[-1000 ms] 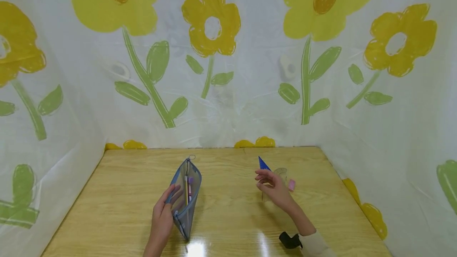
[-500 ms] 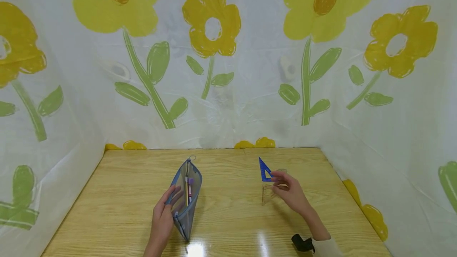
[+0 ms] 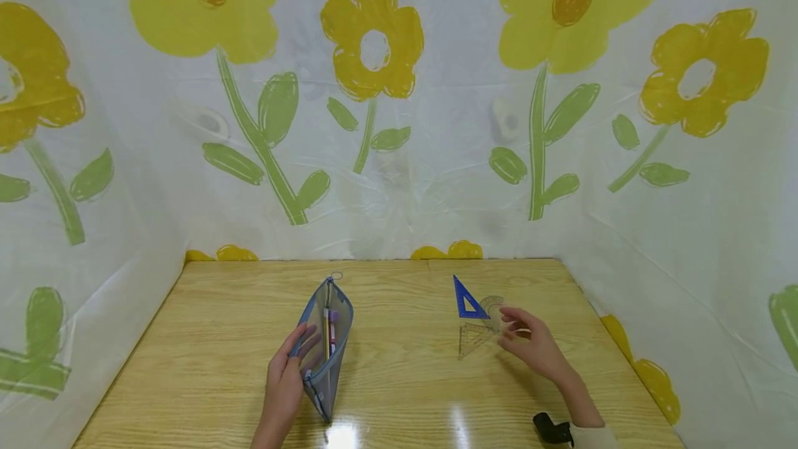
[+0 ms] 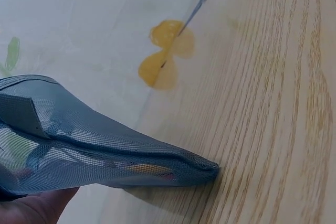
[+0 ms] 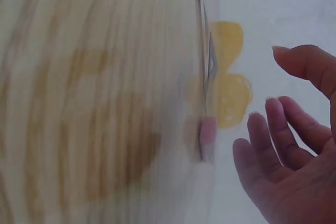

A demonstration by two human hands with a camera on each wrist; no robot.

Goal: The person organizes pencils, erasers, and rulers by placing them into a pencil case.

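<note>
My left hand grips the side of a blue-grey mesh pencil case, which stands tilted on the table with its zip opening spread. Inside, a yellow-striped pencil and a purple-topped pen show. In the left wrist view the mesh case covers most of the hand. My right hand hovers beside a clear protractor, fingers relaxed and holding nothing. Left of it lie a blue set square and a clear set square. A pink eraser appears in the right wrist view; the hand hides it in the head view.
The wooden table is enclosed at the back and both sides by white cloth printed with yellow flowers. A black wrist-worn device sits at the right cuff.
My right hand has moved rightward, away from above the set squares, uncovering the blue one, the clear one and part of the protractor. The left hand and pencil case stay in place.
</note>
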